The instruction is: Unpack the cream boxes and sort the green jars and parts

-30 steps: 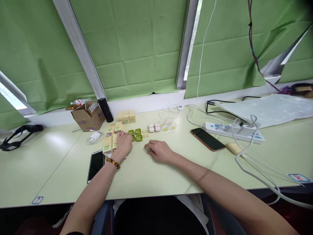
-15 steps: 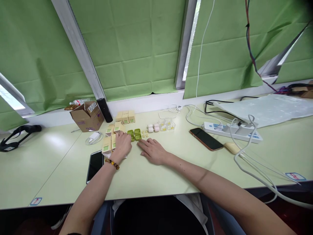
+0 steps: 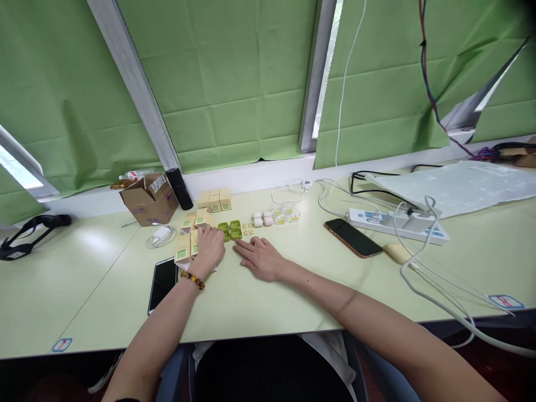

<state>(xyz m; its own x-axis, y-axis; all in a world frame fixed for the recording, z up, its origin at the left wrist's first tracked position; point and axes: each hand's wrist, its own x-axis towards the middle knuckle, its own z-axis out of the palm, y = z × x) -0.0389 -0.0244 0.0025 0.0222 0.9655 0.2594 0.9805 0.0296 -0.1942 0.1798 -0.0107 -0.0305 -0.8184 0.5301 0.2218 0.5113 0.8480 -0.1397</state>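
My left hand [image 3: 210,245], a beaded bracelet at its wrist, rests among the small cardboard boxes with green labels [image 3: 182,252]. Its fingers are curled closed beside the left side of the small green square containers [image 3: 235,224], and what they hold, if anything, is hidden. My right hand [image 3: 263,258] lies palm down with fingers stretched out; its forefinger tip is at the front edge of the nearest green container. Just right of the containers are several tiny yellow pieces [image 3: 248,229], then white and pink small pieces [image 3: 263,219], then clear containers with yellow bits [image 3: 285,214].
A dark phone [image 3: 162,283] lies left of my left forearm, another phone [image 3: 354,237] to the right. More small boxes [image 3: 215,200], an open carton [image 3: 151,200] and a black cylinder [image 3: 179,188] stand behind. A power strip [image 3: 397,225] with cables is at right.
My right hand has shifted very slightly left, its fingertip nudging towards the green containers. My left hand has barely moved and stays curled.
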